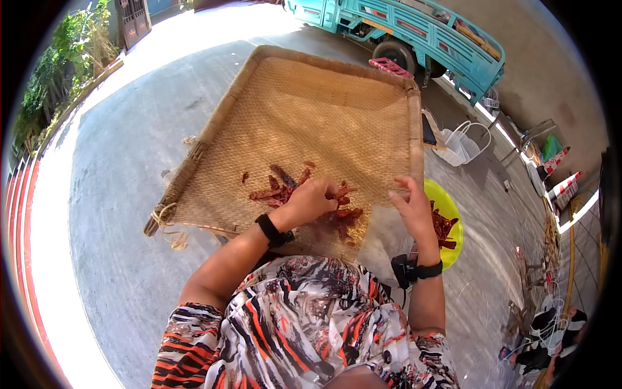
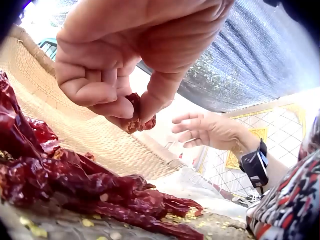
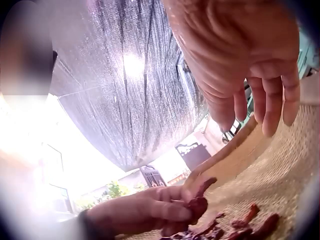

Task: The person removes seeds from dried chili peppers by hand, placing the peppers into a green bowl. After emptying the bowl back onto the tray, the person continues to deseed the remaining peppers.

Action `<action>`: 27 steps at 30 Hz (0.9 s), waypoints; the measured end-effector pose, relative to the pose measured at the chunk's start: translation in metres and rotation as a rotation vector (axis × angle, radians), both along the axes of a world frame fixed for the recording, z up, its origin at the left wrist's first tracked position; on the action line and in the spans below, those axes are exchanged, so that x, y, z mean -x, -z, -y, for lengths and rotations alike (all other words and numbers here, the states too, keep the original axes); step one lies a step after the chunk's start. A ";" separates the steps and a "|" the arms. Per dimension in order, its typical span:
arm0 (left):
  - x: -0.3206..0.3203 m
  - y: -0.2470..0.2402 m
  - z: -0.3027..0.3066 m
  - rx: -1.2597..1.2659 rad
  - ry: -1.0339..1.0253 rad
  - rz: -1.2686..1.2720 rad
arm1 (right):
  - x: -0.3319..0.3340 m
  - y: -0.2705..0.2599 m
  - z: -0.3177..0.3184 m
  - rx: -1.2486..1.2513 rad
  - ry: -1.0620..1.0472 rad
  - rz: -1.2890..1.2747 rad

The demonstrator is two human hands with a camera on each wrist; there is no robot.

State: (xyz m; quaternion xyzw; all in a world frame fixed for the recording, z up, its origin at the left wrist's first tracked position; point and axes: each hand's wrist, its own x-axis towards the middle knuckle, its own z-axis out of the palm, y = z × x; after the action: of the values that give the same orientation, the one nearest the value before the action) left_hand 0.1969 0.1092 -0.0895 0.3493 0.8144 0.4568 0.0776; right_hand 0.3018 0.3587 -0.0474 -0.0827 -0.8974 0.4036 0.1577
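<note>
My left hand (image 1: 312, 201) pinches a dried red chili (image 2: 134, 122) between thumb and fingers, just above a pile of dried chilies (image 2: 100, 180). The pile lies near the front edge of a large woven tray (image 1: 324, 84), with pale yellow seeds (image 2: 37, 230) scattered among it. In the right wrist view, the held chili (image 3: 198, 204) has one end sticking up past the fingertips. My right hand (image 1: 414, 211) hovers at the tray's right front, its fingers loosely bent and holding nothing. Below it, a pale plastic sheet (image 1: 387, 236) covers the tray's corner.
A yellow-green bowl (image 1: 457, 243) holding red chilies (image 1: 442, 227) stands on the ground at right. Beyond it are a white plastic bag (image 1: 461, 148), a metal-framed stand (image 1: 528, 139) and traffic cones (image 1: 564, 188). A turquoise cargo vehicle (image 1: 414, 35) is parked behind the tray.
</note>
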 end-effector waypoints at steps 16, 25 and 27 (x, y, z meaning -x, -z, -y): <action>0.002 0.012 -0.006 -0.132 0.296 0.603 | 0.014 0.042 0.049 0.429 -0.153 -0.023; 0.001 0.018 -0.011 -0.172 0.298 0.597 | -0.008 0.043 0.022 0.415 0.015 -0.111; 0.003 0.016 -0.006 -0.112 0.246 0.531 | -0.015 0.029 0.006 0.252 0.125 -0.158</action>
State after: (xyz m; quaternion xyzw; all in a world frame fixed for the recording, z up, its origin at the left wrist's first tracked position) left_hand 0.1943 0.1154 -0.1055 0.3174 0.6906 0.5636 0.3235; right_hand 0.3169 0.3524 -0.0765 -0.1257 -0.8177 0.5075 0.2409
